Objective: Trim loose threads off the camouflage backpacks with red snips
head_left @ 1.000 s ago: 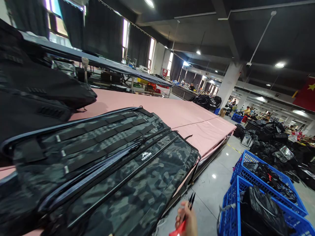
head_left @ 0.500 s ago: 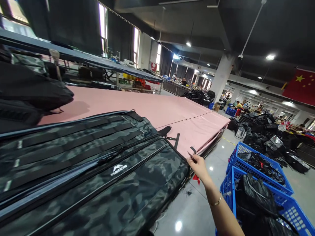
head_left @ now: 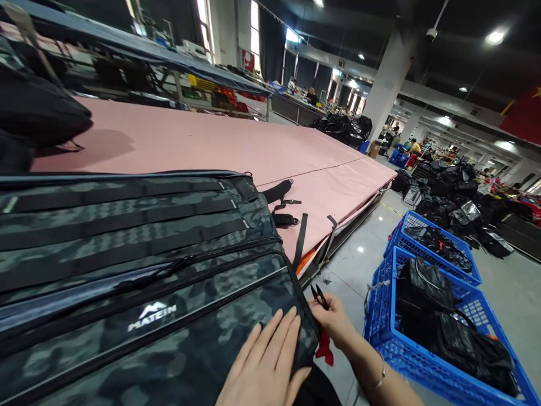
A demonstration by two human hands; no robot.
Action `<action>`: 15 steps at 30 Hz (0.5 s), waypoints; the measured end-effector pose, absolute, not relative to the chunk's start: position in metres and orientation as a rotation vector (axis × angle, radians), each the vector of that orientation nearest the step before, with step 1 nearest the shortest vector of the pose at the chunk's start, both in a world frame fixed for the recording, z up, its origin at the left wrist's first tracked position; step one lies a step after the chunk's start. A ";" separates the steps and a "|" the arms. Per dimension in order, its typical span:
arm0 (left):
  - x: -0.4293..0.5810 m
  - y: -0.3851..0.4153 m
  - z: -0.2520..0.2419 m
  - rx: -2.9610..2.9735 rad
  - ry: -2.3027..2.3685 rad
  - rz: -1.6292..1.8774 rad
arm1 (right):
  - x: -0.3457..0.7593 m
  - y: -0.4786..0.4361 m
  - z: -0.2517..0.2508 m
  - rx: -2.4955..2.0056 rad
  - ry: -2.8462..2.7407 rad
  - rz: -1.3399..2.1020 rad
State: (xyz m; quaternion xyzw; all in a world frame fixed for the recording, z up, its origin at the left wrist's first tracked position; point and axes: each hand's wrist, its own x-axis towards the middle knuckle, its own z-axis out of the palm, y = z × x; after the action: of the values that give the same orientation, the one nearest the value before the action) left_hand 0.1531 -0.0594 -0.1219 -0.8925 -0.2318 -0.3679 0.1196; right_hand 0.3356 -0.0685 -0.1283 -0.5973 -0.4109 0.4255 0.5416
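A dark camouflage backpack (head_left: 211,304) with a white MATEIN logo lies on the pink-covered table (head_left: 177,132), filling the lower left. My left hand (head_left: 266,361) rests flat on its front panel near the right edge, fingers stretched out. Just beyond that edge, my right hand (head_left: 332,321) is closed around small dark thread snips (head_left: 320,296), whose two blades stick out apart past the fingers. Something red (head_left: 324,349) hangs below the right hand; I cannot tell what it is fixed to. Black straps (head_left: 276,192) from the pack spread over the table.
Two blue plastic crates (head_left: 422,332) holding black bags stand on the floor to the right. Beyond them lies a large heap of black bags (head_left: 456,192). Another black bag (head_left: 38,107) sits at the table's left. People work far back.
My left hand has come into view and lies on the backpack. My right hand with the snips has moved down along the pack's edge. The view has shifted downward and right.
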 end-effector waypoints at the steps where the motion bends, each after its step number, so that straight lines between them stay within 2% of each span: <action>1: 0.161 -0.061 -0.121 -2.613 -0.698 -1.051 | 0.337 -0.072 -0.130 -1.422 -0.949 1.018; 9: 0.163 -0.060 -0.126 -2.670 -0.738 -1.051 | 0.342 -0.083 -0.126 -1.457 -0.950 0.979; 15: 0.165 -0.062 -0.121 -2.679 -0.754 -0.990 | 0.335 -0.074 -0.131 -1.383 -0.849 1.121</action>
State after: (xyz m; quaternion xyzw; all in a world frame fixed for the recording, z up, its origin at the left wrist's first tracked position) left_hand 0.1649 -0.0616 -0.1208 -0.9029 -0.2543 -0.3335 0.0939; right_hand 0.3352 -0.0739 -0.1311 -0.5846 -0.3589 0.4741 0.5520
